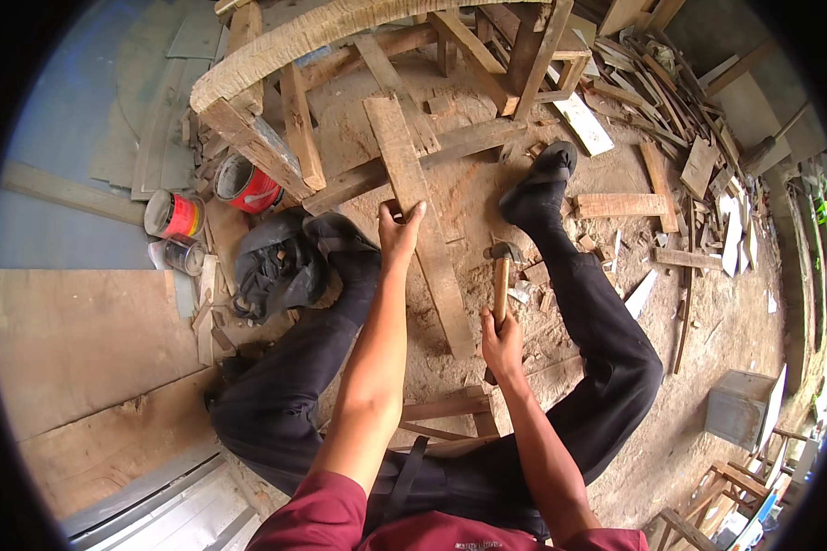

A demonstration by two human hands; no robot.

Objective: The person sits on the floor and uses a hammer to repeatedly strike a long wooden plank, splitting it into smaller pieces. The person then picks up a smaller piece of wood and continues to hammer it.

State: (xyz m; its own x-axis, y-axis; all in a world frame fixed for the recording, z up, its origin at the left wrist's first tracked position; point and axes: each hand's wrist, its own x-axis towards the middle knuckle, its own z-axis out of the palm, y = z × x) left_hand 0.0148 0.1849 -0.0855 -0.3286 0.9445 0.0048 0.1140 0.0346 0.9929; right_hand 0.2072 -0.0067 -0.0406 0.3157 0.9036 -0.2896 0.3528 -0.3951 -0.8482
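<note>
My left hand is closed on a long, flat wooden plank, gripping its left edge with the thumb on top. The plank slants from the far wooden frame down between my legs, its far end passing over a crossbeam. A dark spot shows beside my left fingers; what it is I cannot make out. In my right hand is a hammer, held by its wooden handle. Its dark metal head points away from me, right of the plank and apart from it.
A large wooden frame stands ahead. Red paint cans and a black bag lie at left, near my left foot. Scrap wood piles up at far right. A grey metal box stands at right. Wood chips litter the dirt floor.
</note>
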